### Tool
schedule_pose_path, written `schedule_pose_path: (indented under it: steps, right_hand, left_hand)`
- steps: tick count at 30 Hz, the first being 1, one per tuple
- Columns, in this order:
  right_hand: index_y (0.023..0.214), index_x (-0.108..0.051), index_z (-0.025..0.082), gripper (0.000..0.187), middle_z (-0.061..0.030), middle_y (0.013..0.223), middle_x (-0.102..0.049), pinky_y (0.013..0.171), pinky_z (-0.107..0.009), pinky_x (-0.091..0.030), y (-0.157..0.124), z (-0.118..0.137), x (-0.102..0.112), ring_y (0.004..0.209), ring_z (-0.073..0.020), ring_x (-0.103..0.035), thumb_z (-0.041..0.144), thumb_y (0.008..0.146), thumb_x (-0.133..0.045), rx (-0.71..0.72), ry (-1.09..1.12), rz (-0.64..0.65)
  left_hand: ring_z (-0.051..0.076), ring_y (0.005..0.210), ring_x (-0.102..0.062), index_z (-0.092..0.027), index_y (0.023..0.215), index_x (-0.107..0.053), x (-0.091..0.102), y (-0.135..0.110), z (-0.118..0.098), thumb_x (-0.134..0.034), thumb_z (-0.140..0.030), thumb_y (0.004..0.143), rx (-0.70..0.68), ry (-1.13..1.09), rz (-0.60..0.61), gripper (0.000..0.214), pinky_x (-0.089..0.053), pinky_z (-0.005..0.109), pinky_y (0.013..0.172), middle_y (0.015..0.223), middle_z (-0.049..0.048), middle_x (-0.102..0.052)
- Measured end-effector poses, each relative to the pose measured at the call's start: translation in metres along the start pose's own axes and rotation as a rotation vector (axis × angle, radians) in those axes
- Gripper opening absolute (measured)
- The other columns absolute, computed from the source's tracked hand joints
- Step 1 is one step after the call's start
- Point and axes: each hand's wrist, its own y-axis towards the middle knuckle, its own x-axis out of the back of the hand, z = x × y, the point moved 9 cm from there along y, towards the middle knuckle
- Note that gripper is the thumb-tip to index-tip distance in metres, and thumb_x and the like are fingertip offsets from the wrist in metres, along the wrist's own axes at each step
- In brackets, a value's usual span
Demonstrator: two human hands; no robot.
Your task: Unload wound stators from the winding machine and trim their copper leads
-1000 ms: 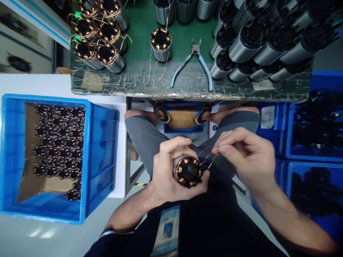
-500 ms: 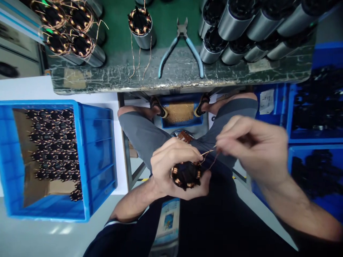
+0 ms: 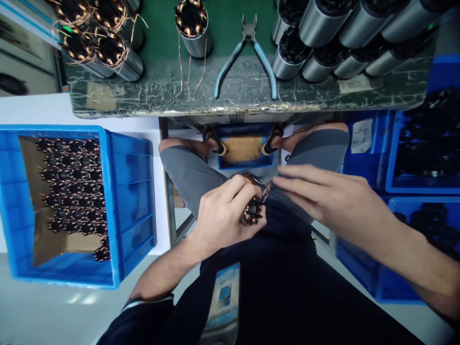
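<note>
In the head view my left hand (image 3: 226, 213) is wrapped around a motor stator (image 3: 251, 212) with black insulation and copper windings. The stator is tilted, and my fingers hide most of its body. Thin copper wires (image 3: 266, 191) stick out from its upper right side, close to the fingertips of my right hand (image 3: 316, 191). Those right fingers are stretched out and somewhat blurred; contact with the wires is hard to make out. On the bench, a stator in a metal sleeve (image 3: 197, 43) stands upright with long wires hanging down, beside blue-handled cutting pliers (image 3: 247, 52).
A blue crate (image 3: 132, 191) at left holds rows of wound stators. More wired stators (image 3: 122, 60) stand at the bench's left, and several metal cylinders (image 3: 323, 28) at its right. The bench edge (image 3: 230, 109) runs ahead of my knees. Blue bins (image 3: 390, 158) with dark parts are at right.
My right hand's fingers have gone from pinching near the wires to stretched out. My left hand has moved slightly up and tipped the stator. The view has shifted a little.
</note>
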Motion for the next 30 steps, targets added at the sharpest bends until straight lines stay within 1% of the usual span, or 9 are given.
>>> schedule_pose_path:
  steps: [3, 5, 10, 15, 17, 20, 23, 26, 30]
  right_hand:
    - [0.178, -0.043, 0.017, 0.073, -0.0204, 0.171, -0.059, 0.107, -0.047, -0.069, -0.003, 0.012, -0.027, 0.14, -0.0358, -0.074, 0.02, 0.108, -0.064, 0.078, -0.204, 0.167]
    - [0.179, -0.031, 0.008, 0.074, -0.0247, 0.159, -0.067, 0.103, -0.048, -0.069, -0.005, 0.016, -0.044, 0.134, -0.0345, -0.076, 0.015, 0.109, -0.052, 0.098, -0.207, 0.299]
    - [0.115, -0.061, 0.021, 0.013, -0.0051, 0.104, -0.075, 0.076, -0.033, -0.057, -0.004, 0.013, -0.044, 0.086, -0.0195, -0.071, 0.018, 0.112, -0.049, 0.0, -0.068, 0.494]
    - [0.091, -0.051, 0.024, 0.022, 0.0055, 0.078, -0.057, 0.057, -0.026, -0.036, -0.001, 0.045, -0.012, 0.063, -0.0098, -0.047, 0.023, 0.113, -0.058, 0.04, 0.199, 0.592]
    - [0.087, -0.052, 0.024, 0.026, 0.0054, 0.074, -0.052, 0.056, -0.028, -0.034, 0.004, 0.057, -0.002, 0.059, -0.01, -0.043, 0.022, 0.113, -0.057, 0.073, 0.189, 0.581]
    - [0.08, -0.051, 0.024, 0.032, 0.004, 0.068, -0.045, 0.057, -0.035, -0.026, 0.008, 0.058, 0.003, 0.058, -0.0131, -0.035, 0.023, 0.112, -0.055, 0.085, 0.108, 0.51]
    - [0.083, -0.051, 0.023, 0.029, 0.0032, 0.073, -0.044, 0.06, -0.035, -0.022, -0.008, 0.035, -0.01, 0.064, -0.0138, -0.033, 0.021, 0.111, -0.055, 0.022, 0.159, 0.519]
    - [0.089, -0.05, 0.024, 0.03, 0.0063, 0.075, -0.036, 0.056, -0.029, -0.024, -0.045, -0.019, -0.037, 0.061, -0.0112, -0.028, 0.037, 0.115, -0.056, -0.455, 0.63, 0.538]
    - [0.092, -0.049, 0.025, 0.041, 0.0093, 0.073, -0.028, 0.054, -0.026, -0.023, -0.088, -0.045, -0.071, 0.06, -0.0104, -0.019, 0.058, 0.111, -0.063, -0.896, 1.168, 0.474]
  left_hand:
    - [0.018, 0.081, -0.069, -0.019, 0.111, -0.07, -0.01, -0.002, -0.006, -0.073, -0.032, 0.096, -0.058, 0.202, 0.045, 0.02, -0.054, 0.032, 0.066, 0.107, 0.0056, -0.07]
    - [0.017, 0.08, -0.069, -0.019, 0.114, -0.071, -0.012, -0.001, -0.014, -0.073, -0.035, 0.098, -0.088, 0.208, 0.058, 0.023, -0.055, 0.031, 0.066, 0.108, 0.006, -0.069]
    - [0.015, 0.079, -0.069, -0.022, 0.117, -0.074, 0.001, 0.0, -0.031, -0.08, -0.038, 0.093, -0.133, 0.059, 0.029, 0.03, -0.057, 0.029, 0.066, 0.106, 0.0037, -0.069]
    - [0.017, 0.08, -0.074, -0.03, 0.099, -0.079, 0.049, 0.006, -0.03, -0.095, -0.041, 0.08, -0.172, -0.292, -0.333, 0.027, -0.064, 0.047, 0.11, 0.09, -0.0037, -0.073]
    - [0.018, 0.08, -0.077, -0.03, 0.099, -0.082, 0.047, 0.014, -0.013, -0.099, -0.047, 0.074, -0.106, -0.533, -0.353, 0.034, -0.065, 0.047, 0.106, 0.092, -0.0022, -0.079]
    - [0.02, 0.067, -0.076, -0.023, 0.101, -0.084, -0.038, 0.014, 0.008, -0.09, -0.066, 0.083, 0.294, -1.143, 0.265, 0.047, -0.068, 0.038, 0.071, 0.09, 0.0052, -0.084]
    - [0.014, 0.029, -0.043, -0.021, 0.074, -0.072, -0.102, -0.037, -0.003, -0.035, -0.095, 0.101, 0.561, -1.446, 0.786, 0.087, -0.056, 0.038, 0.042, 0.055, 0.003, -0.067]
    - [0.015, 0.025, -0.038, -0.025, 0.058, -0.056, -0.1, -0.057, 0.014, -0.001, -0.101, 0.097, 0.539, -1.395, 0.58, 0.102, -0.052, 0.033, 0.04, 0.035, -0.0011, -0.04]
    - [0.03, 0.098, -0.084, -0.024, 0.092, -0.081, -0.061, -0.04, 0.038, -0.08, -0.096, 0.078, 0.379, -0.982, 0.188, 0.073, -0.069, 0.046, 0.1, 0.09, 0.0098, -0.084]
